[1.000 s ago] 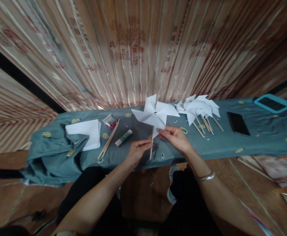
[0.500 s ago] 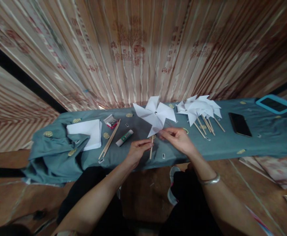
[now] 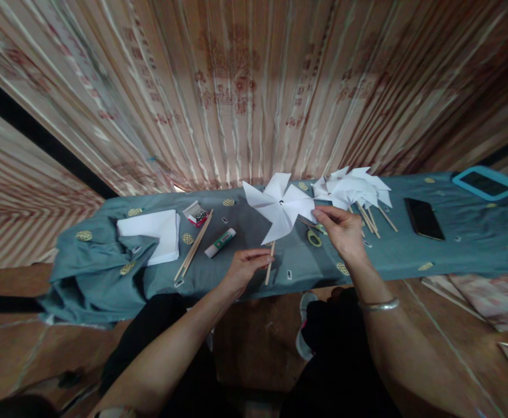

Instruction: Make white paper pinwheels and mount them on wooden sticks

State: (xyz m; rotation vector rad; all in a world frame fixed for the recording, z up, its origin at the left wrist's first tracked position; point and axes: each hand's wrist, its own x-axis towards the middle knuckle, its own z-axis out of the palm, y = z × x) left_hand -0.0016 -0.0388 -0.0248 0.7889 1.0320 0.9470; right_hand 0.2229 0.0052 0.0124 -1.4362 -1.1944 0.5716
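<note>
A white paper pinwheel [image 3: 275, 210] with a shiny pin at its centre is held up over the middle of the cloth. My left hand [image 3: 245, 270] pinches its wooden stick, whose lower end pokes out below the fingers. At the right-hand blade, my right hand [image 3: 341, 229] has thumb and finger closed on the paper tip. Below that blade lie scissors [image 3: 313, 238] with yellow-green handles, partly hidden. Just beyond my right hand is a pile of white pinwheels [image 3: 358, 187] on sticks, overlapping one another.
A green patterned cloth [image 3: 245, 232] covers the long table. On the left lie a stack of white paper [image 3: 166, 235], a small open red-and-white box [image 3: 196, 215], loose wooden sticks [image 3: 196, 247] and a glue stick [image 3: 220, 243]. To the right are a phone [image 3: 424, 219] and a blue-framed tablet [image 3: 487, 183].
My right hand has moved right and up, from the pinwheel's lower blade to its right blade. The pinwheel has shifted slightly right, and the scissors' handles now show.
</note>
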